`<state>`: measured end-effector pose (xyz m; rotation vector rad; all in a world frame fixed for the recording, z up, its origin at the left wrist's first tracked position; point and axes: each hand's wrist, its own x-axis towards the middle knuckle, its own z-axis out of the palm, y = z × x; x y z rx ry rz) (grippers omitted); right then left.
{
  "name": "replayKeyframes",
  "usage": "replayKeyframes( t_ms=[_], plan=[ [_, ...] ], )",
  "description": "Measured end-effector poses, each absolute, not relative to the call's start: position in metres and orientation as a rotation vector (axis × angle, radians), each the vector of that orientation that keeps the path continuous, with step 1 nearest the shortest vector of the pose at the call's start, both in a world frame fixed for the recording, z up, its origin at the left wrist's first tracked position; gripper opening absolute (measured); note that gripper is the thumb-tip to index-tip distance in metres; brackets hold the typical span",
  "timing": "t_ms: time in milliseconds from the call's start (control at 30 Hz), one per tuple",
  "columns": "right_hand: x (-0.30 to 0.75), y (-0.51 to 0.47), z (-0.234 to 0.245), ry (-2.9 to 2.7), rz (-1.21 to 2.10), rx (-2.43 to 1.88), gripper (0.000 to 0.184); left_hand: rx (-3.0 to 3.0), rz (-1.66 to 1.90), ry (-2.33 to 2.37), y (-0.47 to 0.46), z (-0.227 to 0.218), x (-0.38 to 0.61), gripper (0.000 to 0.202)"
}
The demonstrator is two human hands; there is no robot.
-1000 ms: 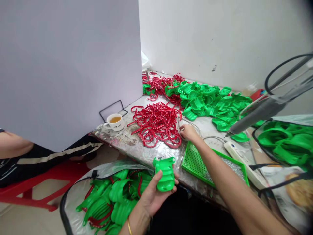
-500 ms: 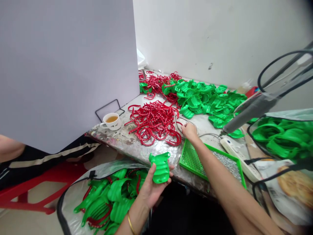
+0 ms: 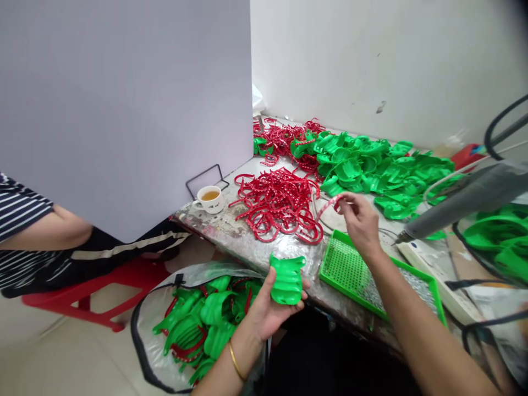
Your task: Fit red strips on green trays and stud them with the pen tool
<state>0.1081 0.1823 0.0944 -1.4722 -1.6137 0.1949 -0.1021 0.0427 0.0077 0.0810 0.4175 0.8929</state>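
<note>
Over bag (image 3: pixel 145 335), left hand (image 3: pixel 259 313) cradles ribbed green tray (image 3: pixel 287 280); right hand (image 3: pixel 361 223) pinches red strip (image 3: pixel 325 207).

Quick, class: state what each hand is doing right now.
Left hand: holding a green plastic tray on its upturned palm.
Right hand: closed in a pinch on a red plastic strip.

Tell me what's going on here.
Someone at a workbench holds a green moulded plastic tray in the left hand and pinches a red perforated plastic strip in the right hand. A heap of red strips and a pile of green trays lie on the bench, and more green trays sit in an open bag below it. Another person sits on a red stool beside the bench.
</note>
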Motion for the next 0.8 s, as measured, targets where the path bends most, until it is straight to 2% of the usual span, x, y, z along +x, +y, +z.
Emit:
replayKeyframes(
  t_ms=[67,167,267,400,500,567,633,800],
  plan=[
    [0.097,0.151,0.106,-1.986,0.135,-1.160,0.020,0.099,0.838,0.387,0.042,0.013,-0.101,0.071],
    [0.082,0.108,0.114,-2.419,0.062,-0.882,0.024,0.160,0.800,0.345,0.040,0.021,-0.091,0.075],
    [0.070,0.083,0.109,-2.532,0.097,-0.783,0.022,0.165,0.812,0.320,0.036,0.024,-0.077,0.060],
    [0.067,0.070,0.101,-2.396,0.337,-0.827,0.033,0.077,0.863,0.238,0.030,0.025,-0.064,0.037],
    [0.076,0.057,0.102,-2.129,0.303,-0.952,0.034,0.085,0.890,0.193,0.029,0.030,-0.062,0.039],
    [0.085,0.043,0.102,-1.815,0.282,-1.208,0.025,0.181,0.913,0.198,0.029,0.034,-0.062,0.044],
    [0.094,0.028,0.098,-1.557,0.421,-1.480,0.018,0.312,0.944,0.231,0.029,0.037,-0.061,0.047],
    [0.103,0.007,0.079,-1.304,0.914,-1.694,0.029,0.565,0.985,0.374,0.025,0.039,-0.053,0.045]
  ],
)
